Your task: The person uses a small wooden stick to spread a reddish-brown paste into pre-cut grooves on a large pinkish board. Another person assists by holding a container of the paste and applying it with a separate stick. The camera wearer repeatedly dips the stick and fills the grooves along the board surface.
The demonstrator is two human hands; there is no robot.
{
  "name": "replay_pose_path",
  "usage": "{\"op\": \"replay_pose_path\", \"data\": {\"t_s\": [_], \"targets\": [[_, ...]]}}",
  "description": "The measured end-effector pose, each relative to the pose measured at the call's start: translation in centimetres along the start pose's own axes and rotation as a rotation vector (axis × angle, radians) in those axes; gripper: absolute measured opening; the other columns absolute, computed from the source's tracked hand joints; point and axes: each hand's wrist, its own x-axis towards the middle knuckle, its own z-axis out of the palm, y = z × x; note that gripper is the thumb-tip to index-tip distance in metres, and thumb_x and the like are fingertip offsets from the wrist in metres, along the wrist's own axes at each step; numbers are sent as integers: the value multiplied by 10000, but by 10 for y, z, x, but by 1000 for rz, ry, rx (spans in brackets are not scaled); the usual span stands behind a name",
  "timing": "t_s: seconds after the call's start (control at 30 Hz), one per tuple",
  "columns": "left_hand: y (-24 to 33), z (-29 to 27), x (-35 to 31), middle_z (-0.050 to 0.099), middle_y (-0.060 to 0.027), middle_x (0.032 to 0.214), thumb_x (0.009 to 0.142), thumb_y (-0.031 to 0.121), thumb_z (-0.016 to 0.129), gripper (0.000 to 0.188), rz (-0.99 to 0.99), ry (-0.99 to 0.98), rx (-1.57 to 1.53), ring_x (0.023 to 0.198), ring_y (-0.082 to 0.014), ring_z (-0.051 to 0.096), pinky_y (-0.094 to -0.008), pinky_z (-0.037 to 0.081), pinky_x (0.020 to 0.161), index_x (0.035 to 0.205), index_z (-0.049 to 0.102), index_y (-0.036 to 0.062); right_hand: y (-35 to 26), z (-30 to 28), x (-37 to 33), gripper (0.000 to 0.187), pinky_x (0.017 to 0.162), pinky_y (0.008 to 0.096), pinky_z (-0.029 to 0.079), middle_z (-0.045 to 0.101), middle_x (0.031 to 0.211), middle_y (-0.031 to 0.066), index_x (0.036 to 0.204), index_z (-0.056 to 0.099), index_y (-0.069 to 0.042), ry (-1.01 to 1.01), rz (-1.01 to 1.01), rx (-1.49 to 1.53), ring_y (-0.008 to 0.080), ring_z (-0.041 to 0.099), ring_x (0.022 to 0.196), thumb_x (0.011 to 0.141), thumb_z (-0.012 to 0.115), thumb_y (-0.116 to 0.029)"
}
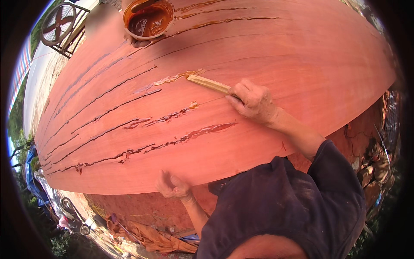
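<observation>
Gripping a wooden stick (210,84), right hand (255,102) — left hand (173,185) unclenched by the hull (246,56).

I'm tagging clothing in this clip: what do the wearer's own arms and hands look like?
The right hand and left hand are bare, without gloves; no watch or wristband shows. The dark shirt has faint pale smudges on the front. Its right sleeve is short and loose, leaving the forearm uncovered; the left sleeve isn't clearly visible.

Right hand (253,102) clenched, left hand (173,186) loosely open
</observation>
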Motion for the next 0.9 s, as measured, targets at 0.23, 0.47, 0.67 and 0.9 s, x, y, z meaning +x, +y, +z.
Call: {"op": "replay_pose_path", "data": {"t_s": [0.23, 0.47, 0.67, 0.9], "targets": [[-1, 1, 0, 690, -168, 1008, 1015, 389, 637, 493, 1, 10, -31, 920, -326, 643, -439, 535, 796, 1210, 704, -59, 4, -31, -18, 97, 554, 385, 502, 631, 799, 95, 955, 693, -67, -21, 94, -50, 270, 634, 655, 910, 773, -100], [-2, 1, 0, 689, -157, 1008, 1012, 381, 642, 489, 50, 7, -21, 924, -322, 646, -439, 534, 801, 1218, 700, -59, 17, -34, -10, 137, 682, 403, 569, 742, 947, 157, 1096, 733, -47, -205, 130, 289, 353, 714, 806, 965, 705, -76], [-3, -1, 0, 675, -157, 1044, 1009, 349, 644, 476, 59, 0, -3, 926, -292, 662, -406, 554, 803, 1239, 688, -64, 38, -19, 6, 143, 736, 387, 583, 759, 983, 167, 1106, 739, -40, -285, 75, 349, 346, 733, 865, 975, 694, -73], [2, 2, 1, 684, -163, 1015, 995, 355, 634, 485, 37, 15, -2, 898, -310, 665, -413, 557, 769, 1222, 692, -69, 61, -17, 27, 165, 781, 422, 588, 770, 1015, 159, 1120, 744, -51, -389, -67, 361, 359, 741, 913, 963, 699, -72]]}}
